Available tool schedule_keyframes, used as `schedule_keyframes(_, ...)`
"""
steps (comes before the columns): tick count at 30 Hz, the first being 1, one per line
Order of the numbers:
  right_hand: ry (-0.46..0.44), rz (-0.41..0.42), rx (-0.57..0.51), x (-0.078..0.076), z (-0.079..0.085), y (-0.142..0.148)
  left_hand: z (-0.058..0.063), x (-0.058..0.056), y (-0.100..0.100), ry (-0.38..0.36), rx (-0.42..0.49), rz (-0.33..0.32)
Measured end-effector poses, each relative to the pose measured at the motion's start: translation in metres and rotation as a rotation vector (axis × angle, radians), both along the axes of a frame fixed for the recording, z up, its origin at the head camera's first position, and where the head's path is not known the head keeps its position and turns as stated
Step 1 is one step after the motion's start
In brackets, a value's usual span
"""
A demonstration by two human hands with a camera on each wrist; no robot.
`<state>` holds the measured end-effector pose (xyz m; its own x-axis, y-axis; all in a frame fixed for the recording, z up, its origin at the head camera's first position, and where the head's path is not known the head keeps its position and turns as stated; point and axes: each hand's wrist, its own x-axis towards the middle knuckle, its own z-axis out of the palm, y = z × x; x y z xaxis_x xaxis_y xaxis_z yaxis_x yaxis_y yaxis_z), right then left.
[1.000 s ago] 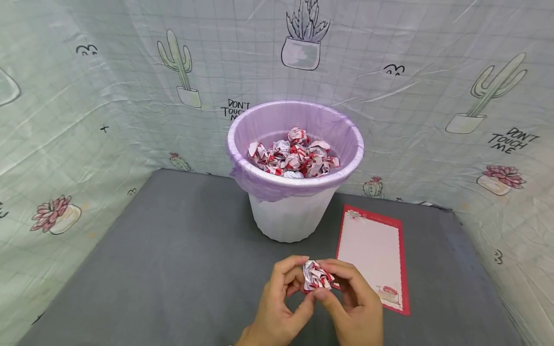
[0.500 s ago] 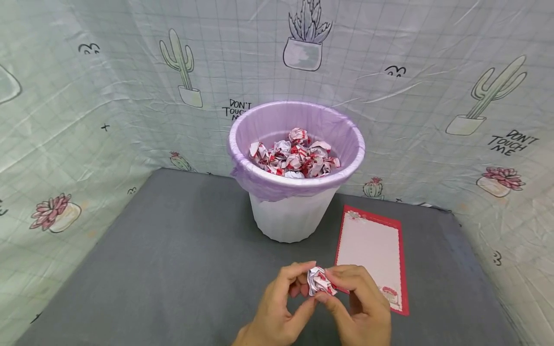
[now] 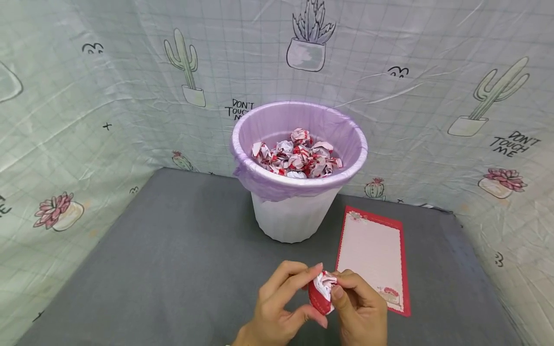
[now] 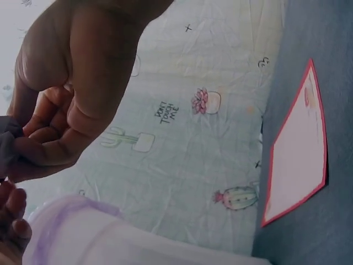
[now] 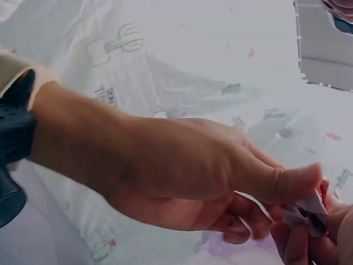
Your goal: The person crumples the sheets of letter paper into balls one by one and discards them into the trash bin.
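A crumpled sheet of paper [image 3: 322, 292], red on one side and white inside, is held between both hands in front of the bin. My left hand [image 3: 277, 305] spans it, index fingertip at its top and thumb at its lower edge. From the other side my right hand [image 3: 361, 305] pinches it between thumb and fingers. In the left wrist view the right hand [image 4: 83, 83] grips the dark-looking paper [image 4: 8, 146] at the left edge. The right wrist view has the left hand [image 5: 193, 160], thumb against the crumpled paper [image 5: 309, 212].
A white bin [image 3: 287, 218] with a purple liner [image 3: 272, 190] stands behind the hands, holding several red-and-white paper balls [image 3: 298, 156]. Right of it, a flat red-bordered sheet [image 3: 370, 250] lies on the grey table [image 3: 173, 264]. A cactus-print cloth [image 3: 242, 57] surrounds the table.
The paper ball has been turned between the fingers, so a red side now faces the head camera. My left fingers have shifted and spread wider. The bin and flat sheet stay in place.
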<state>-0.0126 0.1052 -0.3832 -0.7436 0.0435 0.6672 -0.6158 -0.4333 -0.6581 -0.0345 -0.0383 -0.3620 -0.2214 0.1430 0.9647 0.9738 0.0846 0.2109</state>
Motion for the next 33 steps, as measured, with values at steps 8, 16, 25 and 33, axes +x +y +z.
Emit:
schedule_keyframes(8,-0.157,-0.165,0.228,0.008,0.005,0.000,-0.002,0.001,0.001,-0.095,-0.081,0.003)
schedule_keyframes(16,-0.008,0.009,0.263,0.002,0.002,0.012,-0.006,0.000,-0.002,-0.070,-0.094,0.007)
schedule_keyframes(25,-0.005,0.022,0.198,0.001,0.002,0.007,-0.008,-0.002,0.003,0.035,-0.049,0.101)
schedule_keyframes(33,0.101,0.017,0.103,0.002,-0.002,0.000,-0.001,-0.006,0.004,0.228,-0.010,0.131)
